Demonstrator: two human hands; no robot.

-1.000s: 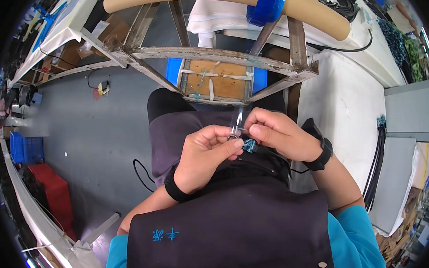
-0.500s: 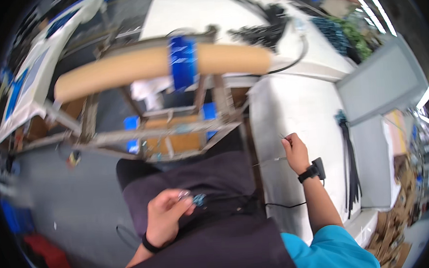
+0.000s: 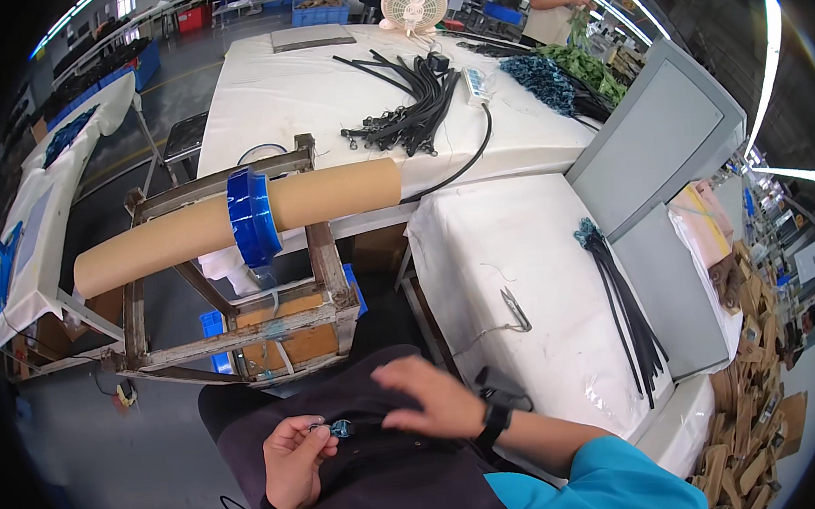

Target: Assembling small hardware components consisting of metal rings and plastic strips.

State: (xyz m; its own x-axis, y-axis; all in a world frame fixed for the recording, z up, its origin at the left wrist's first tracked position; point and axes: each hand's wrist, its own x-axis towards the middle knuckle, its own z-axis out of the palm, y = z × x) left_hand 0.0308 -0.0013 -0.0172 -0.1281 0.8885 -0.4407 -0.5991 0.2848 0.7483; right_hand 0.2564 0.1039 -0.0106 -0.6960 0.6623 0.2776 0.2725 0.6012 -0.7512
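Over my lap, my left hand (image 3: pixel 294 459) is closed, pinching a small blue patterned piece (image 3: pixel 341 428) that looks like fabric, with a bit of metal at the fingertips. What the piece joins to is hard to make out against my dark apron (image 3: pixel 384 480). My right hand (image 3: pixel 432 400) hovers just right of it, fingers spread and holding nothing visible. Metal thread snips (image 3: pixel 515 311) with a cord tied on lie on the white-covered table (image 3: pixel 481 231) to the right. Black straps with blue ends (image 3: pixel 622 311) lie farther right on that table.
Ahead stands a worn frame (image 3: pixel 236 354) carrying a brown cardboard tube (image 3: pixel 338 191) wrapped with blue tape (image 3: pixel 253 217). On the far table are black straps with metal hooks (image 3: pixel 413 109), a power strip (image 3: pixel 476 84) and a fan (image 3: pixel 414 5). A grey panel (image 3: pixel 652 137) rises at right. Another person (image 3: pixel 551 8) stands beyond.
My right hand has left the table beside the snips and come over my lap, its fingers opening. My left hand still pinches the blue piece. The view has swung upward and right.
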